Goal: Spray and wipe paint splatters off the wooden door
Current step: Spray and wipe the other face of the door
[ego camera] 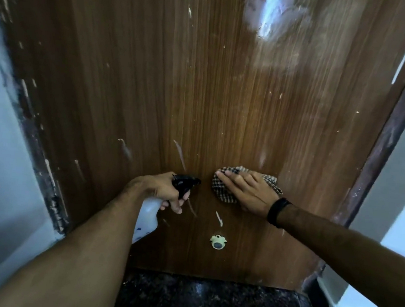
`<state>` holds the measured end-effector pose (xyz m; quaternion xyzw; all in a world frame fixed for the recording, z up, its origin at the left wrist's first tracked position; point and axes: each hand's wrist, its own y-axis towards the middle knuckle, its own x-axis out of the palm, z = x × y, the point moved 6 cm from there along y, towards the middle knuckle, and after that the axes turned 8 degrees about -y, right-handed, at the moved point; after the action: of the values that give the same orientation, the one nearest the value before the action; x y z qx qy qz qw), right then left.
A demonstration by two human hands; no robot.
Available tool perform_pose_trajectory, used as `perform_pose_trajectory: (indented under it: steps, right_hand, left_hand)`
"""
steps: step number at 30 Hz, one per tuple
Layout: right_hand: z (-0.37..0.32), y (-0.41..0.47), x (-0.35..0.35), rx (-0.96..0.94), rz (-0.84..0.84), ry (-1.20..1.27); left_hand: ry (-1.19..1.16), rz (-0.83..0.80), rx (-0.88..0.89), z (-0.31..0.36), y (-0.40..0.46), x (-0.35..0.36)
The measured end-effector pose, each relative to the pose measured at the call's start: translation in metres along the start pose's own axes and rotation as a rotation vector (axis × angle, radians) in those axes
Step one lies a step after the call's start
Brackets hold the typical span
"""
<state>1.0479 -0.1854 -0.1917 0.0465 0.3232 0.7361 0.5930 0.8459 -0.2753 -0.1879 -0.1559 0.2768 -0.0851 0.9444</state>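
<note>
A: Wooden door takes up nearly the whole view, w/ pale paint streaks all over it, esp. low on the left and beside the frame. What could go wrong from here?

B: Mainly overspray, I'd say. The spray bottle nozzle sits just beside the cloth, aimed at the door close in. A squirt now may hit the right hand or run down to the little paw-shaped knob and the dark stone floor. Drips there = a slip risk.

A: And the wiping?

B: The check cloth is bunched, not folded flat, so it could slide out from under the palm. Hard rubbing might just smear softened paint along the grain; there's already a hazy whitish patch up top. Dry flecks may also need more soak than one pass gives.

A: Grip status, both sides?

B: Left hand is clenched round the bottle's black trigger head, fingers curled under it, bottle body hanging below the wrist. Can't tell if the trigger is squeezed. Right hand isn't grasping anything: fingers straight and together, palm pressing the cloth flat against the door, lower-middle, above the knob. Black wristband on that arm.

A: So the streaks nearest the nozzle aren't touched yet?

B: Looks that way, several left.
</note>
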Motion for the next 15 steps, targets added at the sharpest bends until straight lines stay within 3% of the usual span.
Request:
perform_pose_trajectory:
  steps: [7, 11, 15]
  right_hand:
    - [0.033, 0.102, -0.027, 0.224, 0.089, 0.070]
    - [0.015, 0.099, -0.019, 0.142, 0.079, 0.000]
    - [-0.020, 0.079, -0.004, -0.070, 0.079, -0.093]
  left_hand:
    - [-0.168, 0.140, 0.011, -0.023, -0.020, -0.017]
    - [-0.200, 0.221, 0.037, -0.021, -0.028, -0.023]
    - [-0.253, 0.280, 0.028, -0.027, -0.032, -0.026]
